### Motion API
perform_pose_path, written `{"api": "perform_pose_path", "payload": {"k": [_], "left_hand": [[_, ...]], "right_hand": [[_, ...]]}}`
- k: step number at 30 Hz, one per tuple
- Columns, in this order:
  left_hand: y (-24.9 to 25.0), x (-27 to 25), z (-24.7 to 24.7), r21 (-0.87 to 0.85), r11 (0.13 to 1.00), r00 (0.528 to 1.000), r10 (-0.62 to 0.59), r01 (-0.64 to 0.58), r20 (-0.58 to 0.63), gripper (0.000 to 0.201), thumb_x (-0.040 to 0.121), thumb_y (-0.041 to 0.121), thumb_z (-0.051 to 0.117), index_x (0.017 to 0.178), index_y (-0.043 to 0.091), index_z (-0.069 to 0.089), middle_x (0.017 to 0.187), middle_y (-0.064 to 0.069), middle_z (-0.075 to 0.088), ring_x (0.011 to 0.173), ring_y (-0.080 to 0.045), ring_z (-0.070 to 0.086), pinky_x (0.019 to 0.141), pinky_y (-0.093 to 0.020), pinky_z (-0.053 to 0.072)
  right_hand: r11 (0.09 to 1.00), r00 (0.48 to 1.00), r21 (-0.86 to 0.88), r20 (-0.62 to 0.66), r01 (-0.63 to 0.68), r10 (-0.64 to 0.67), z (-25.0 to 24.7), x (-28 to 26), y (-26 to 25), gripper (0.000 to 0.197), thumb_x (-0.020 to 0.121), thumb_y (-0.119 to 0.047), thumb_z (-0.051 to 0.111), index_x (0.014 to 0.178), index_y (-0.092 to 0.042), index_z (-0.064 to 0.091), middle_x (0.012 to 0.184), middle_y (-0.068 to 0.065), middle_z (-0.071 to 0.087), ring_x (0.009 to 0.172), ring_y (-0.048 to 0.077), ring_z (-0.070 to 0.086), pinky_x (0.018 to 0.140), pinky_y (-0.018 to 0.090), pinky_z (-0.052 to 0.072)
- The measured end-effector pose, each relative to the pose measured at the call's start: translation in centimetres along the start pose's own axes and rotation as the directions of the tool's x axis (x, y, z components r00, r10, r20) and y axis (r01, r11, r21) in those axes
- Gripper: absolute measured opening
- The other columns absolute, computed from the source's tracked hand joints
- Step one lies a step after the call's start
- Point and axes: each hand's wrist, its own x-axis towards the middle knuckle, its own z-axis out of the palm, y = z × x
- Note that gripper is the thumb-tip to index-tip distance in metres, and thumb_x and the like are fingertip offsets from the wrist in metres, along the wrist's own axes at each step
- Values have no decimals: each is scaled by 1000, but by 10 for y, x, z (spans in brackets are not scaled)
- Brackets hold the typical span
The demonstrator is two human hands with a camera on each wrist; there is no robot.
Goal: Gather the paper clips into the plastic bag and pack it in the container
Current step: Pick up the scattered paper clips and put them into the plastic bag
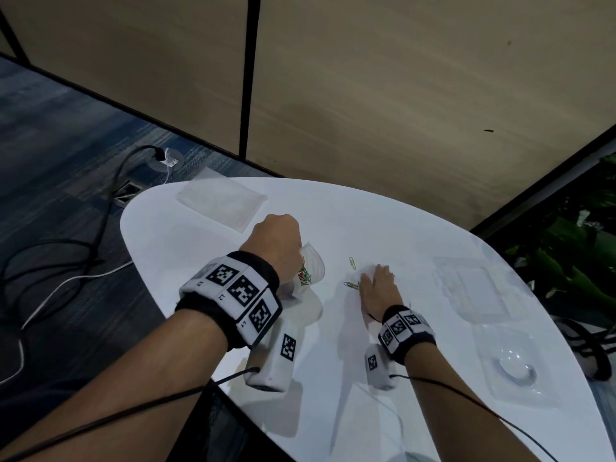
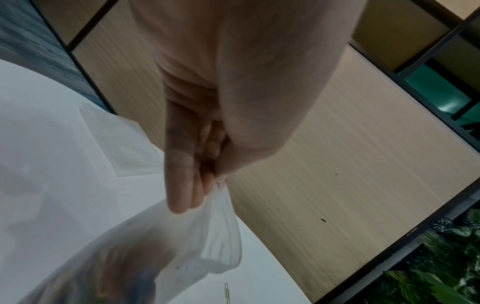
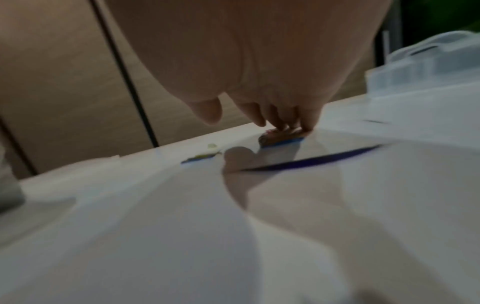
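Note:
My left hand point(image 1: 276, 238) grips the gathered mouth of a clear plastic bag point(image 1: 313, 265) just above the white table point(image 1: 383, 221); several coloured paper clips point(image 1: 304, 276) lie inside it. In the left wrist view the fingers point(image 2: 187, 185) pinch the bag point(image 2: 218, 236). My right hand point(image 1: 380, 288) lies low on the table, fingers stretched out. Its fingertips point(image 3: 285, 125) press on a few clips point(image 3: 275, 136). A green clip point(image 1: 352, 262) and a small cluster point(image 1: 351, 285) lie just left of that hand. The clear container point(image 1: 473, 288) stands to the right.
A flat stack of clear bags point(image 1: 221, 203) lies at the table's far left. A clear lid-like piece point(image 1: 513, 365) sits near the right front edge. Cables and a floor socket point(image 1: 166, 158) are left of the table, plants point(image 1: 573, 248) to the right.

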Motion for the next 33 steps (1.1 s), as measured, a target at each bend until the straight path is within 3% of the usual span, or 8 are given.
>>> {"api": "perform_pose_path", "payload": {"k": [4,10,13,19,22,25,29,33], "left_hand": [[0,2,0,9,1000,1000,-5,5,-5,23,90,8,59,108,5,71,112,-13,69,101,-30,67,90,-37,57],[3,2,3,23,1000,1000,2,-2,16,24,89,5,55,107,5,72,112,-13,69,101,-31,67,89,-39,58],[3,0,1,20,1000,1000,-6,6,24,25,90,6,56,109,5,71,115,-13,68,103,-32,66,90,-38,57],[3,-3,-1,22,1000,1000,-10,10,13,25,90,5,56,110,5,72,116,-14,68,103,-32,67,89,-38,58],[5,-3,1,20,1000,1000,-4,4,30,25,89,5,58,109,5,72,116,-15,68,103,-33,67,90,-40,58],[7,-2,2,25,1000,1000,3,-3,25,26,90,5,56,110,5,72,115,-14,69,102,-32,67,89,-38,58],[6,-1,4,19,1000,1000,4,-4,22,26,89,4,54,108,5,73,114,-13,70,101,-32,67,88,-38,58],[5,-1,3,18,1000,1000,1,-2,17,25,89,4,55,107,4,73,112,-14,70,99,-32,67,87,-38,58]], "right_hand": [[955,983,-232,15,184,-186,13,13,-20,58,104,-38,23,156,-16,7,165,8,-2,151,34,0,121,47,8],[717,866,-502,158,484,-474,24,-17,3,61,104,-38,17,156,-14,-4,165,2,-9,152,24,-2,124,42,9],[612,830,-602,166,513,-532,13,-28,38,63,102,-44,11,156,-15,-4,165,1,-7,152,22,2,123,46,8],[709,896,-555,189,435,-401,-5,-30,71,61,103,-22,23,156,-16,-7,165,-1,-9,152,23,0,123,42,17],[696,881,-562,139,447,-453,-6,-33,63,62,98,-5,33,155,-5,7,163,10,8,150,25,17,119,31,27],[732,884,-539,53,417,-464,-9,-39,50,55,96,3,36,150,-1,28,156,15,31,138,27,41,107,31,38],[716,887,-578,30,391,-460,-7,-30,50,34,92,2,45,121,-3,61,124,13,63,109,30,61,93,33,50],[753,908,-572,-35,325,-418,-9,-22,39,18,88,2,59,75,-6,68,81,10,67,72,29,64,66,34,55]]}}
